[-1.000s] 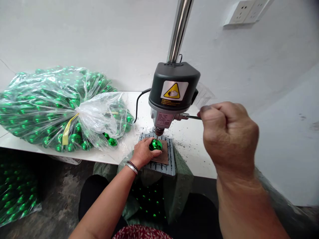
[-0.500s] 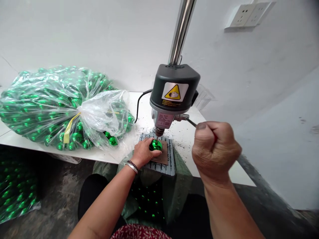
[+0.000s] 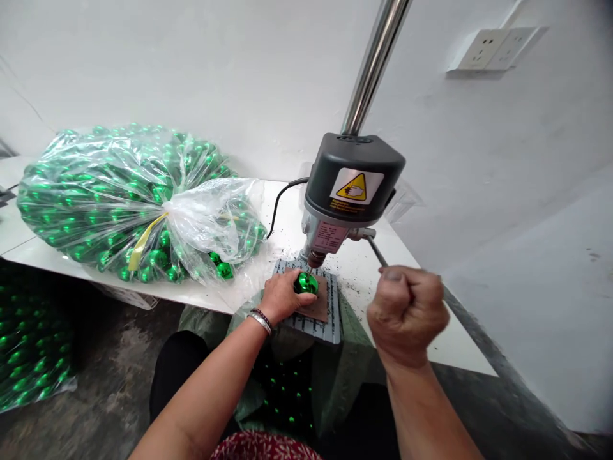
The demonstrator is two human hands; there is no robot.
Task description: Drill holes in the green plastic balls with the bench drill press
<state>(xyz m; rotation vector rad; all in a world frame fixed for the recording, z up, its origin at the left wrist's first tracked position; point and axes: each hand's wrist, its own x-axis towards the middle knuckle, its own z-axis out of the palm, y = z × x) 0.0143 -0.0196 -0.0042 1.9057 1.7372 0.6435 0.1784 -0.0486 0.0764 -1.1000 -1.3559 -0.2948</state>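
Note:
A shiny green ball rests on a brown board over the grey slotted base of a drill press. My left hand grips the ball from its left side, thumb in front and fingers behind. Directly above the ball is the drill chuck, its thin bit reaching down to the ball's top. My right hand is closed in a fist round the end of the metal feed lever, at the right of the press.
A big clear bag of green balls lies on the white table at left, tied with yellow tape. Another bag of balls is low at far left. Dark shavings are scattered round the base. A black cable runs behind the press.
My right hand has pulled the lever lower, and the chuck has come down towards the ball. The whole view has shifted slightly. My left hand keeps its hold on the ball.

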